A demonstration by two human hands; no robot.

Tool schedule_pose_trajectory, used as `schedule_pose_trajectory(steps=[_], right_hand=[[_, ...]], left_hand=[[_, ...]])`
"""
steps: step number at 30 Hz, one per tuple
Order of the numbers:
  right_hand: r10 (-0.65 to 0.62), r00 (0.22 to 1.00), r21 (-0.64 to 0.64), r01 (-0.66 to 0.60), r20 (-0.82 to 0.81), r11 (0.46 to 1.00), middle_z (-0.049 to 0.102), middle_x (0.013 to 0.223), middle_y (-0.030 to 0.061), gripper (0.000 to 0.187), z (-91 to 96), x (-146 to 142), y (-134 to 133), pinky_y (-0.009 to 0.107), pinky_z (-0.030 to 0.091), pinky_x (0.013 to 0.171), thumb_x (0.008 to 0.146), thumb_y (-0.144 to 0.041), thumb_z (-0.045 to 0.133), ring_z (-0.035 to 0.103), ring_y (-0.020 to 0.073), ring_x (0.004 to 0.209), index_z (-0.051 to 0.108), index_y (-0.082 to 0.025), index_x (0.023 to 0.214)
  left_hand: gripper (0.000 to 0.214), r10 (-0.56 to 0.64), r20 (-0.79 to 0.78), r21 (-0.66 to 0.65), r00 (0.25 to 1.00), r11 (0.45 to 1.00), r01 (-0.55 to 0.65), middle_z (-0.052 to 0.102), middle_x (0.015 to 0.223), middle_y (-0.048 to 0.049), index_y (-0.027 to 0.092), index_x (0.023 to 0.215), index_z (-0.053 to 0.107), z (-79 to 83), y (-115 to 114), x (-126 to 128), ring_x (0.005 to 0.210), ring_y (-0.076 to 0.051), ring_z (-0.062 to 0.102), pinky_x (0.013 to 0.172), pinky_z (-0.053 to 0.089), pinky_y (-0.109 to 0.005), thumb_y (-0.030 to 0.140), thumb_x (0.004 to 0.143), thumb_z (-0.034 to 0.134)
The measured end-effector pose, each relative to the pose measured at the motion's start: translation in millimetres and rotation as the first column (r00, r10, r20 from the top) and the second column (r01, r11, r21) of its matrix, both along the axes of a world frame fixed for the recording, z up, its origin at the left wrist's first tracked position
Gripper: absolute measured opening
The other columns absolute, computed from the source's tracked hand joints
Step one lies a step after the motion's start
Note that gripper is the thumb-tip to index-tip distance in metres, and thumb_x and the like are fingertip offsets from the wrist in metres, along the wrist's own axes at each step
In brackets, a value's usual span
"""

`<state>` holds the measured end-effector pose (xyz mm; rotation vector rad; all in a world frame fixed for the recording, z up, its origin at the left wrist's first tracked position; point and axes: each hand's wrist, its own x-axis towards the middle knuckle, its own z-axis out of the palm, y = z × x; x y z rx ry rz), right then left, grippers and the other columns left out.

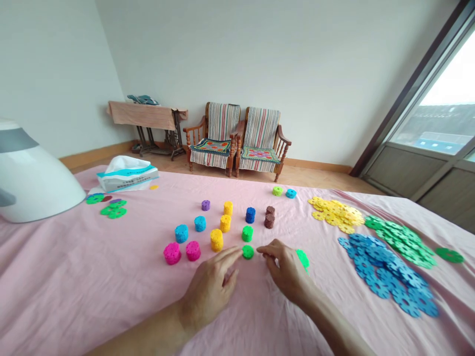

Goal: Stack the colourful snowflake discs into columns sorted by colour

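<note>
A low green stack of notched plastic discs (pixel 248 252) lies between my two hands on the pink cloth. My left hand (pixel 213 279) has its fingers stretched out, tips at or very near the stack's left side, thumb apart. On the other side my right hand (pixel 285 269) points its index finger at the stack with a small gap; it holds nothing visible. Just behind stands a taller green stack (pixel 247 234). Yellow stacks (pixel 216 240), pink stacks (pixel 172 253) and light blue stacks (pixel 181 233) stand to the left. Loose green discs (pixel 303 259) are partly hidden by my right hand.
Dark blue (pixel 250 215), brown (pixel 269 221) and purple stacks (pixel 206 205) stand farther back. Spread piles of yellow (pixel 336 213), green (pixel 404 241) and blue discs (pixel 389 277) lie right. A tissue pack (pixel 128 177) and white appliance (pixel 35 178) are at left.
</note>
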<state>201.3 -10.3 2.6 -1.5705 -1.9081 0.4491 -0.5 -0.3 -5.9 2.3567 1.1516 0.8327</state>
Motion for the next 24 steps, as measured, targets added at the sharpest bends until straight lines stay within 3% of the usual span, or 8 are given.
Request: schedule_pose_trajectory(steps=[4,8,12,17,24], right_hand=[[0.019,1.0,0.021,-0.019,-0.002,1.0,0.063,0.079,0.0047,0.034,2.6,0.8,2.9,0.025,0.043,0.069,0.075,-0.004,0.042,0.06,0.0145,0.074,0.069,-0.019,0.089],[-0.055,0.998,0.052,0.055,0.005,0.997,0.06,0.076,0.0028,0.026,13.1,25.5,5.2,0.025,0.043,0.066,0.07,-0.004,0.045,0.057,0.0133,0.069,0.064,-0.017,0.083],[0.067,0.988,-0.128,-0.049,0.142,0.991,0.058,0.077,0.0008,0.019,33.6,56.3,-3.4,0.025,0.041,0.064,0.066,-0.006,0.05,0.054,0.0131,0.068,0.056,-0.018,0.079],[0.202,0.944,-0.282,-0.126,0.262,0.951,0.057,0.087,0.003,0.033,46.5,63.8,-15.2,0.028,0.041,0.071,0.062,-0.002,0.05,0.053,0.0155,0.08,0.056,-0.02,0.09],[0.281,0.921,-0.313,-0.192,0.268,0.93,0.055,0.093,0.0038,0.043,47.3,54.9,-13.1,0.029,0.039,0.078,0.059,-0.001,0.056,0.051,0.0183,0.091,0.06,-0.023,0.095]], left_hand=[[0.048,-0.004,-0.01,0.003,1.0,1.0,0.004,0.059,0.124,-0.0032,0.025,0.126,0.051,-0.7,1.3,0.5,0.114,-0.016,0.054,0.1,0.042,-0.032,0.009,0.08,0.046],[0.048,-0.01,0.004,-0.002,1.0,1.0,0.01,0.06,0.123,-0.0027,0.025,0.125,0.052,1.4,0.9,0.4,0.112,-0.017,0.056,0.098,0.045,-0.033,0.01,0.08,0.047],[0.047,-0.016,0.024,0.0,1.0,1.0,0.016,0.061,0.121,-0.0008,0.027,0.124,0.053,1.6,1.4,0.6,0.111,-0.017,0.057,0.097,0.045,-0.033,0.01,0.08,0.048],[0.048,-0.013,0.024,0.005,1.0,1.0,0.013,0.061,0.122,0.0001,0.029,0.124,0.053,0.6,2.4,1.0,0.111,-0.017,0.057,0.097,0.046,-0.033,0.01,0.08,0.048],[0.045,-0.007,0.014,-0.009,1.0,1.0,0.007,0.062,0.12,-0.0006,0.028,0.122,0.054,4.6,1.9,1.1,0.11,-0.017,0.057,0.097,0.045,-0.032,0.011,0.081,0.049]])
